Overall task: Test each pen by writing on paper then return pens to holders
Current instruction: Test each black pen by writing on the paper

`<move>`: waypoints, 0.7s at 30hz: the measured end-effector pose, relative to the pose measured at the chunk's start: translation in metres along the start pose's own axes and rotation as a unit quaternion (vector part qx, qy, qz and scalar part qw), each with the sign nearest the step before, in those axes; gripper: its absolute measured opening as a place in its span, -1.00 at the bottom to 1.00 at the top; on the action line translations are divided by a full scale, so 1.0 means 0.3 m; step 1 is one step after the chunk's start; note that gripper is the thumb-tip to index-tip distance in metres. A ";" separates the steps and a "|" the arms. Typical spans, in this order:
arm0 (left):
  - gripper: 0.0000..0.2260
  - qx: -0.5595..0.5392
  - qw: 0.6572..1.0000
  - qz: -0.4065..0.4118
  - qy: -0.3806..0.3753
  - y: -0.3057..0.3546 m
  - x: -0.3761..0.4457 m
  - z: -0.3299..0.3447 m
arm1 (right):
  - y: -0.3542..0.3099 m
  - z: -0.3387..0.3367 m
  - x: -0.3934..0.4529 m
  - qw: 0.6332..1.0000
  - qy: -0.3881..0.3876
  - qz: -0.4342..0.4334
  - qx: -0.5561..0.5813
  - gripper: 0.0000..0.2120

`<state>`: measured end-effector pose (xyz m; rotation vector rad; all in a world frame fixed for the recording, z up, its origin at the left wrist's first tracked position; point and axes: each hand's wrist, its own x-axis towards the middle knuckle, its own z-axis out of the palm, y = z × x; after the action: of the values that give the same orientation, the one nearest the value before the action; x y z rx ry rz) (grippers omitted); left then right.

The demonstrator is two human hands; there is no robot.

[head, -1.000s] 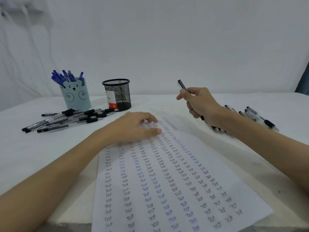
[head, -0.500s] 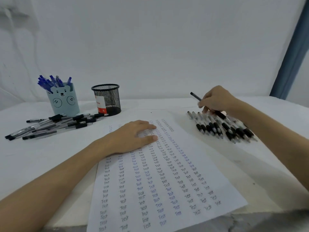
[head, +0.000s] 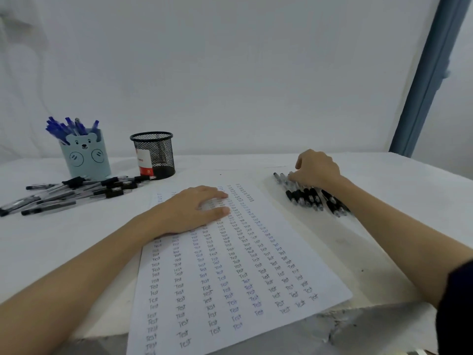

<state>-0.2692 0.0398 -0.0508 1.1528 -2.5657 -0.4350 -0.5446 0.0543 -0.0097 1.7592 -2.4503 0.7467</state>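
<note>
A white sheet of paper (head: 230,272) filled with columns of the word "Test" lies in front of me. My left hand (head: 194,208) rests flat on its upper part, fingers straight. To the right of the sheet lies a row of black pens (head: 309,198). My right hand (head: 316,169) is down on the far end of that row, its curled fingertips pinching a black pen (head: 290,179) among the others. A light blue bear-face holder (head: 85,156) at the back left is full of blue pens (head: 69,126). Beside it stands a black mesh holder (head: 153,153).
A loose heap of black-capped pens (head: 76,190) lies on the white table (head: 396,190) in front of the two holders. The table's front edge (head: 358,319) runs just below the sheet. A grey-blue post (head: 430,73) stands at the back right against the white wall.
My right hand has swung right and come down from the air, pen in hand, onto the row of black pens. My left hand has stayed on the paper. The view has turned right.
</note>
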 end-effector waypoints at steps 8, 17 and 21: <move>-0.50 -0.016 1.000 0.008 0.017 -0.003 -0.003 -0.005 | -0.019 0.004 0.001 1.000 0.022 -0.016 -0.003 -0.76; -0.74 0.010 0.995 -0.057 0.084 -0.138 -0.154 -0.145 | -0.392 -0.018 0.005 0.972 -0.073 -0.217 0.051 -0.83; -0.86 0.034 0.986 -0.095 0.131 -0.251 -0.322 -0.207 | -0.642 0.084 -0.047 0.930 -0.149 -0.334 0.037 -0.84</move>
<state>-0.1334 0.0561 -0.0370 1.3846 -2.2703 -0.2211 -0.3597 0.0096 0.0330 2.6674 -1.7352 0.5243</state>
